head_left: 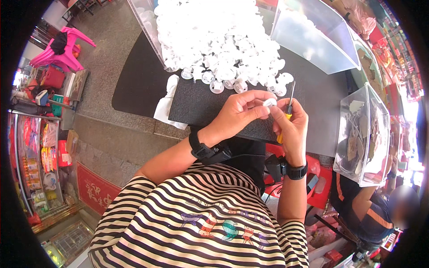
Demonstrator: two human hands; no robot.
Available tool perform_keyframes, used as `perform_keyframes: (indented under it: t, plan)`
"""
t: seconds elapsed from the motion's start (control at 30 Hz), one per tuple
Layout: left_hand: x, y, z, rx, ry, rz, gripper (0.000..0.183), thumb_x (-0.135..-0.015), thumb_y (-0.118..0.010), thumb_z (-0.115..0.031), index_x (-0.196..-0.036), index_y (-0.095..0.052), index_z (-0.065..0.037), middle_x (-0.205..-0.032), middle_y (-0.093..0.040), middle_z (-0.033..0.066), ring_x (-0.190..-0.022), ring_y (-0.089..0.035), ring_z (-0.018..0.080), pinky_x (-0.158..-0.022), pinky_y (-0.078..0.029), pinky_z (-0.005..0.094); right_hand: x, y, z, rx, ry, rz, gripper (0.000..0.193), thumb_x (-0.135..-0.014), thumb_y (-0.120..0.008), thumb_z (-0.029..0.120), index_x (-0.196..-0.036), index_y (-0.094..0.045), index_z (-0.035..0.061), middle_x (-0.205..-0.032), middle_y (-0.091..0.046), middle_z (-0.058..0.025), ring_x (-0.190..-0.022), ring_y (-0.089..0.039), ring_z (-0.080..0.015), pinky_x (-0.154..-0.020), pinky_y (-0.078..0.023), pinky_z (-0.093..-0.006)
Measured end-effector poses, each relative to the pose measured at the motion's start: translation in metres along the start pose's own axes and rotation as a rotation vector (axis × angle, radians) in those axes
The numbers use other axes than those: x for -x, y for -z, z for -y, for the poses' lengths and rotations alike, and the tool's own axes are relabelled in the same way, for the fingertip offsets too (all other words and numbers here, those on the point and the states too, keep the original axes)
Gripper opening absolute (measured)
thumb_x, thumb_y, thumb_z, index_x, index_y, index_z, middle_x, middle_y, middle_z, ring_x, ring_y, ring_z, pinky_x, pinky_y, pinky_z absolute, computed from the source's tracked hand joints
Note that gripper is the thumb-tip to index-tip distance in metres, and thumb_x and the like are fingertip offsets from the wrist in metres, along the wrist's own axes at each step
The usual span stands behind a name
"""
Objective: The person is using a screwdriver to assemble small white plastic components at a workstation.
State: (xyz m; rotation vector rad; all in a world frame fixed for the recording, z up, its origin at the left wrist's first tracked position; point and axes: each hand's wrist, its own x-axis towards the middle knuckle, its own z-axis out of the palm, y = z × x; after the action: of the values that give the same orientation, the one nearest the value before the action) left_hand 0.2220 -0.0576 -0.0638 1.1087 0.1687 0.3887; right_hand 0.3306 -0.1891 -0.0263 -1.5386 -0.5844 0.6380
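Head: left hand [237, 112], right hand [292, 127] across mat [201, 102] edge.

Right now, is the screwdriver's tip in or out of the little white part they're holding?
Out: the screwdriver in the right hand shows its bare metal tip, clear of the white part.

Straight ahead the pile [219, 49] blocks the way, hemmed on the right by the far bin [313, 40]. I see room to pass over the table [319, 118] between the right hand [292, 127] and the near bin [364, 134], and over the mat [199, 102] between the left hand [237, 114] and the cloth [165, 107], but the screwdriver [289, 110] juts forward from the right hand
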Motion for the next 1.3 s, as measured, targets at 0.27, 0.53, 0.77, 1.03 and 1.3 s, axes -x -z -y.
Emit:
perform_keyframes:
  t: [0.27, 0.53, 0.77, 1.03, 1.3]
  plan:
    - [-0.002, 0.002, 0.003, 0.027, -0.056, -0.016, 0.030, -0.096, -0.063, -0.008, -0.126, -0.060, -0.002, -0.120, -0.065, 0.0074, -0.105, -0.064, 0.0128, -0.088, -0.056, 0.0292, 0.005, 0.007, 0.010, 0.162, 0.129, -0.118, 0.030, -0.097, -0.063, 0.016, -0.124, -0.058, 0.0028, -0.089, -0.058, -0.0017, -0.059, -0.050, -0.0045, -0.052, -0.040, -0.0203]
    - [-0.004, 0.004, 0.006, 0.059, -0.044, -0.037, 0.032, -0.095, -0.063, -0.006, -0.127, -0.060, -0.002, -0.122, -0.065, 0.0078, -0.105, -0.064, 0.0134, -0.089, -0.055, 0.0285, 0.002, 0.015, -0.025, 0.655, 0.508, -0.111, 0.042, -0.093, -0.062, 0.007, -0.134, -0.056, 0.0030, -0.091, -0.062, -0.0078, -0.069, -0.056, -0.0132, -0.065, -0.047, -0.0271]
    - [-0.002, 0.003, 0.004, 0.013, -0.076, -0.043, 0.030, -0.093, -0.066, -0.004, -0.123, -0.063, -0.002, -0.121, -0.065, 0.0069, -0.105, -0.063, 0.0121, -0.089, -0.054, 0.0270, 0.025, 0.018, 0.000, 0.553, 0.224, -0.025, 0.047, -0.092, -0.062, 0.003, -0.139, -0.056, 0.0072, -0.087, -0.061, -0.0091, -0.070, -0.053, -0.0148, -0.069, -0.047, -0.0287]
    - [-0.003, 0.004, 0.003, -0.041, -0.070, -0.064, 0.030, -0.091, -0.068, -0.003, -0.121, -0.065, -0.001, -0.116, -0.068, 0.0064, -0.105, -0.064, 0.0121, -0.093, -0.052, 0.0266, 0.034, 0.020, 0.013, 0.615, 0.200, 0.036, 0.040, -0.092, -0.061, 0.001, -0.131, -0.064, 0.0089, -0.076, -0.051, -0.0068, -0.064, -0.046, -0.0156, -0.060, -0.041, -0.0295]
    - [-0.002, 0.002, 0.002, 0.029, -0.069, -0.069, 0.032, -0.091, -0.069, -0.003, -0.122, -0.064, 0.001, -0.115, -0.069, 0.0077, -0.104, -0.065, 0.0130, -0.094, -0.052, 0.0270, 0.034, 0.015, 0.016, 0.691, 0.345, 0.043, 0.038, -0.092, -0.061, 0.001, -0.129, -0.065, 0.0088, -0.071, -0.043, -0.0065, -0.061, -0.043, -0.0167, -0.057, -0.038, -0.0313]
